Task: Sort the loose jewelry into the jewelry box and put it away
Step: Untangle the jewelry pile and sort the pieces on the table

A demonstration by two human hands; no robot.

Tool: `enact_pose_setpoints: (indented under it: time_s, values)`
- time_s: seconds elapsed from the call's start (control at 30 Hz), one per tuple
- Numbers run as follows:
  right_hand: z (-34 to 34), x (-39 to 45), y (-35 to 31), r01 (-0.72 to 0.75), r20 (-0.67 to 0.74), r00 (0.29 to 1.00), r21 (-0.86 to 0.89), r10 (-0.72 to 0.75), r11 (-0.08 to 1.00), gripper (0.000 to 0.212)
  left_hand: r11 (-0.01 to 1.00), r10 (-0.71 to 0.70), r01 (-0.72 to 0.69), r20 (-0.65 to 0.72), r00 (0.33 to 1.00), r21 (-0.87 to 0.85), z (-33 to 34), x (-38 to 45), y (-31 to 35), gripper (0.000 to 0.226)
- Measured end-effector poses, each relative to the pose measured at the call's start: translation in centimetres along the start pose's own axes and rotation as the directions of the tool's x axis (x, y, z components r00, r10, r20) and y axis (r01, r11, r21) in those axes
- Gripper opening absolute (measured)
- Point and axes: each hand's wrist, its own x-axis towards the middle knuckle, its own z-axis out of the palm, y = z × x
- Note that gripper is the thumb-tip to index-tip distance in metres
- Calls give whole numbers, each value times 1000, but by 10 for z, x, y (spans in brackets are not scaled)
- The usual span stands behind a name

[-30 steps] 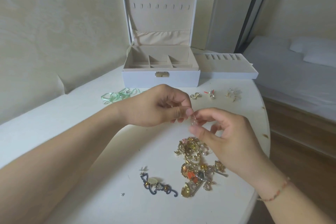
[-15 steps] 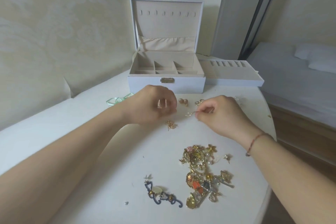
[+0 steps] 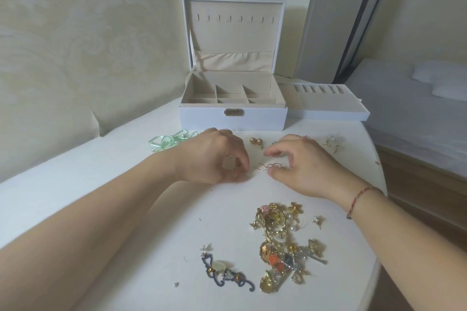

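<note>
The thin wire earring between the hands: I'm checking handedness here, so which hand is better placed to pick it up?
Right. The right hand has thumb and forefinger curled around the wire earring; the left hand is beside it, fingertips down on the table.

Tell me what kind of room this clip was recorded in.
Most likely a bedroom at home. A bed with white pillows stands at the right, the wall carries patterned wallpaper, and a white table holds an open jewelry box and a pile of loose jewelry.

Shiny gold-metal jewelry pile [image 3: 283, 242] on matt white table [image 3: 126, 209]; cloth-lined box [image 3: 232, 111].
</note>
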Motion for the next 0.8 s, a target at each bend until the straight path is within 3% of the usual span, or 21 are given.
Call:
enact_pose_setpoints:
  time_s: [0.23,0.43,0.63,0.8]
  values:
    - [12,-3,8,141,-51,988,-30,-143,990,12,992,3,9,-87,996,127,7,1,6,14]
    - [10,-9,8,155,-109,981,-35,-158,987,12,921,158,-72,-200,967,382,12,1,10,33]
    - [1,-21,2,133,-270,954,-4,-129,991,16,937,160,-66,-254,954,342,8,0,21,29]
    - [-5,-43,3,173,-276,944,-52,-181,984,15,945,71,30,-297,952,324,0,0,37,33]
